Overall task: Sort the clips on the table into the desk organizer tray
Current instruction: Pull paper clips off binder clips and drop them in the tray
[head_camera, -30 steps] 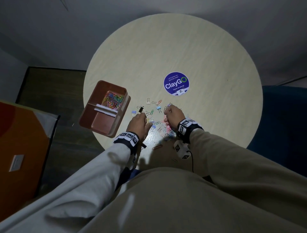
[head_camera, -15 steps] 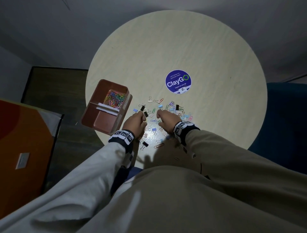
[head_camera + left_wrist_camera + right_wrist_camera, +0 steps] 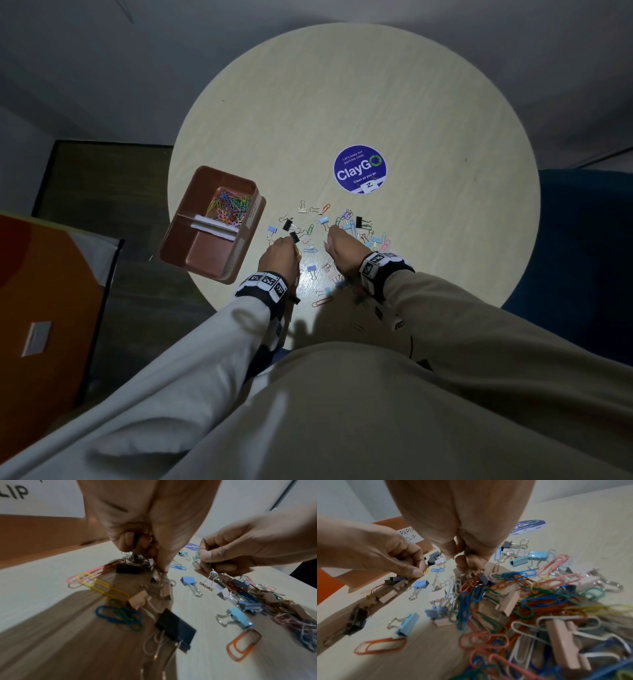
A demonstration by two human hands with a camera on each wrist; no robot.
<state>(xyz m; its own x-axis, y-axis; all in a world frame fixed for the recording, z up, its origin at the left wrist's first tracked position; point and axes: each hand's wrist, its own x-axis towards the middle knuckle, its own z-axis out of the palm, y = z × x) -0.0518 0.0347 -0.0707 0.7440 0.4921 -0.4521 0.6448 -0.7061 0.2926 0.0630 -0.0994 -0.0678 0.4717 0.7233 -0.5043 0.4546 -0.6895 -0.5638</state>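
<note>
Left wrist view: left hand [image 3: 150, 536] pinches small clips; right hand [image 3: 228, 555] pinches a green paper clip [image 3: 205, 563]. Tangled clips could drop near table edge.

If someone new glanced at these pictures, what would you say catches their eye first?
Probably the bright scatter of coloured paper clips and binder clips on the near part of the round table, with the left hand and right hand both down among them, each pinching clips. Next, the brown organizer tray overhanging the table's left edge, its far compartment already holding paper clips, and the purple ClayGo sticker beyond the pile.
</note>
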